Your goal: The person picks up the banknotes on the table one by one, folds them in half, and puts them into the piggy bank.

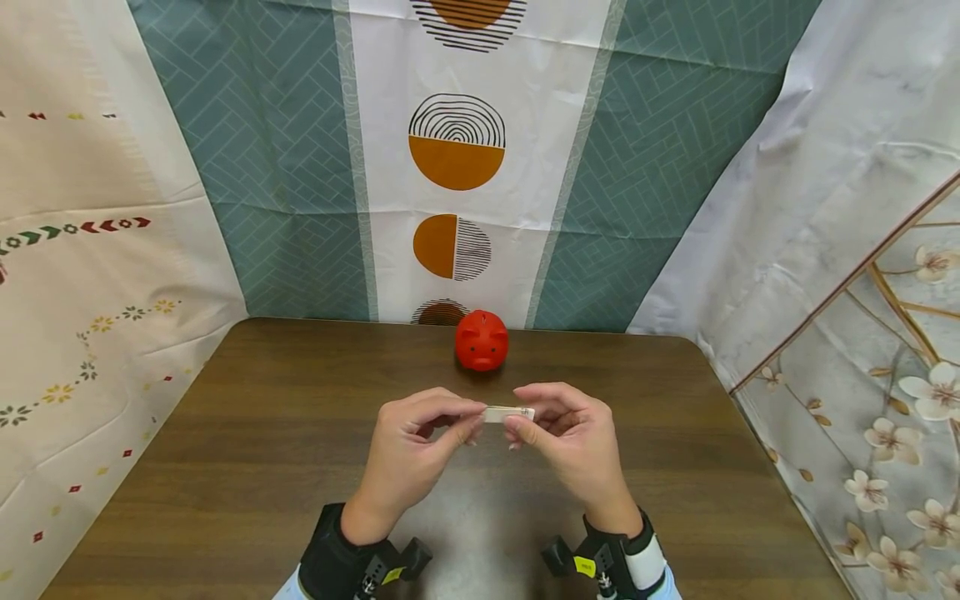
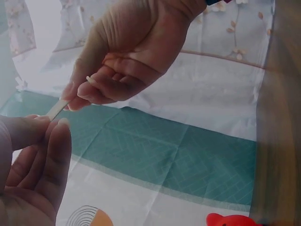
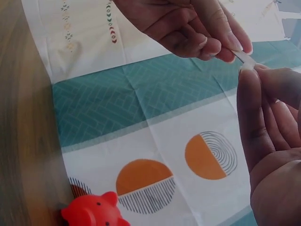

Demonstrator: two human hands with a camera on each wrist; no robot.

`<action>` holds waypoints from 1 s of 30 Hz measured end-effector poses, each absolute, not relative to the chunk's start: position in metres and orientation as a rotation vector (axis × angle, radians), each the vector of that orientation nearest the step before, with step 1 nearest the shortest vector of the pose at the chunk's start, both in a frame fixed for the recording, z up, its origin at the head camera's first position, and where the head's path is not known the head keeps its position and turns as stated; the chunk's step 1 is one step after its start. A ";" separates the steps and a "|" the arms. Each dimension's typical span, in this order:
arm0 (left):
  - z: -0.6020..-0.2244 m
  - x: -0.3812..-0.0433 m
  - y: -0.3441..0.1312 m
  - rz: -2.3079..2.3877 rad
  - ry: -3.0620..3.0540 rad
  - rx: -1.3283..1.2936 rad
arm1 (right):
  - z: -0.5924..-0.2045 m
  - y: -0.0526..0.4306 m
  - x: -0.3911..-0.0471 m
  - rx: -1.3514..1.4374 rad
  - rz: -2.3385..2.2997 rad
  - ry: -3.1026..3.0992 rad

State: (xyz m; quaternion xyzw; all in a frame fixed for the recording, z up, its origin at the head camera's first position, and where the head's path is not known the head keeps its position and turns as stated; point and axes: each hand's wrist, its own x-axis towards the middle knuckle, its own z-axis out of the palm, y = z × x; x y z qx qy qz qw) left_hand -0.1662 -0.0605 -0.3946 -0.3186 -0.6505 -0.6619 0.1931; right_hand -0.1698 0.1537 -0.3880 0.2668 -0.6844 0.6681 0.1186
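Over the middle of the table, both hands pinch a narrow, cream-coloured folded strip of paper point(image 1: 508, 414) with small dark print at its right end. My left hand point(image 1: 417, 450) has its left end between thumb and fingertips. At the other end, the thumb and index fingertip of my right hand point(image 1: 573, 442) grip it. In the left wrist view the strip point(image 2: 57, 109) runs between the two hands; in the right wrist view most of the strip point(image 3: 243, 57) is covered by fingertips. A red piggy bank point(image 1: 482, 342) stands upright beyond the hands, its coin slot on top.
The brown wooden table point(image 1: 300, 400) has its far edge just behind the piggy bank. A teal and white patterned cloth point(image 1: 285, 167) hangs behind it. Light patterned cloths hang at the left point(image 1: 90, 292) and right point(image 1: 847, 400) sides.
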 end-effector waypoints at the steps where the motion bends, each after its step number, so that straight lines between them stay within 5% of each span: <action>1: -0.395 -0.166 -0.061 -1.853 -1.840 -0.879 | -0.388 0.154 -0.170 0.775 1.963 -2.001; 24: -0.392 -0.165 -0.067 -2.051 -1.795 -0.914 | -0.389 0.156 -0.171 0.951 2.096 -1.784; 30: -0.390 -0.162 -0.063 -2.062 -1.851 -0.757 | -0.388 0.154 -0.169 0.880 2.016 -1.822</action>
